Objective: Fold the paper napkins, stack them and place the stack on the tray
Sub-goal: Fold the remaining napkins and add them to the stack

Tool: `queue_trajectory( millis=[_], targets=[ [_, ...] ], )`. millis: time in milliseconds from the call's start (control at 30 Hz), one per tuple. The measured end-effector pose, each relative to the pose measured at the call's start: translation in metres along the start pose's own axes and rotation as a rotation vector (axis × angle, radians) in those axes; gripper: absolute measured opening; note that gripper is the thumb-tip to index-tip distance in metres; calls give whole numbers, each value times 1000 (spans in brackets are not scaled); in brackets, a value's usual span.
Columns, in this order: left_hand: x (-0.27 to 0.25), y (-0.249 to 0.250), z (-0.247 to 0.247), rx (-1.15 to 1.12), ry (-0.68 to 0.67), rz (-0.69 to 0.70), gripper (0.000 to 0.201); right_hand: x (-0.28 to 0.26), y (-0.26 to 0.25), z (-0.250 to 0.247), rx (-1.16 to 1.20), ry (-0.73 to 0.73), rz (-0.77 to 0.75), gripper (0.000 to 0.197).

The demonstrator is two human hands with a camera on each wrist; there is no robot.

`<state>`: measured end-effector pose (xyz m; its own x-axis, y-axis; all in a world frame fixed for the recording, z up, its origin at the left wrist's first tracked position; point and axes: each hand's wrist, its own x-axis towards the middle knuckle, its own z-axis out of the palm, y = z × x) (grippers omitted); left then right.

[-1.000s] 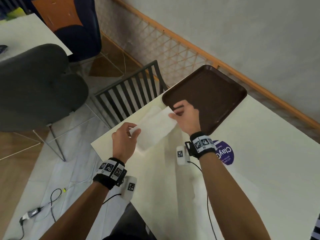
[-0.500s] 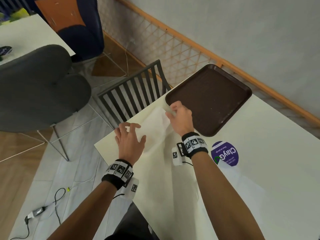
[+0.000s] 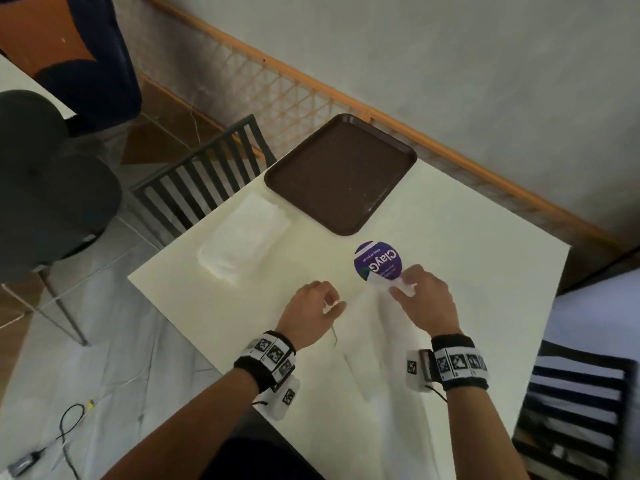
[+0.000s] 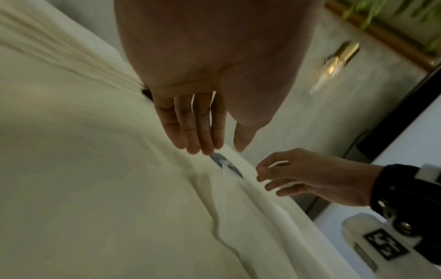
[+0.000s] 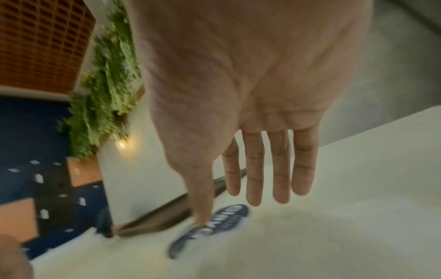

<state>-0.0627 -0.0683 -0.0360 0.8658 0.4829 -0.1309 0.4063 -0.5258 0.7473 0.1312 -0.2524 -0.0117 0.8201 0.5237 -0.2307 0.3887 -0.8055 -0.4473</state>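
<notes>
A brown tray [image 3: 341,174] sits bare at the table's far edge. Left of it lies a stack of folded white napkins [image 3: 242,240]. Nearer to me an unfolded napkin [image 3: 377,341] lies flat on the table, its far corner over a purple sticker [image 3: 377,259]. My right hand [image 3: 401,287] is at that far corner with straight fingers [image 5: 254,181], the thumb touching the napkin's edge. My left hand [image 3: 332,303] hovers at the napkin's left edge, fingers [image 4: 200,132] extended and holding nothing.
A dark slatted chair [image 3: 204,181] stands behind the table's left edge, and a grey round chair [image 3: 45,188] further left. Another slatted chair [image 3: 575,410] is at the right. A cable [image 3: 65,431] lies on the floor.
Both hands left the folded napkin on the stack beside the tray. They have drawn back towards me to the unfolded napkin by the sticker.
</notes>
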Motion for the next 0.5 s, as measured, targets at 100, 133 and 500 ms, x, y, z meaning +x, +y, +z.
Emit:
queue_trajectory(
  millis=[100,133,500],
  targets=[
    [4,14,30,147,-122,-39,50,-7,36,1,-203,-119,80,85],
    [4,18,38,225,-147,-35,58,-9,42,1,-227,-141,90,86],
    [12,28,42,287,-202,31,103,-25,36,-27,89,-165,-168,44]
  ],
)
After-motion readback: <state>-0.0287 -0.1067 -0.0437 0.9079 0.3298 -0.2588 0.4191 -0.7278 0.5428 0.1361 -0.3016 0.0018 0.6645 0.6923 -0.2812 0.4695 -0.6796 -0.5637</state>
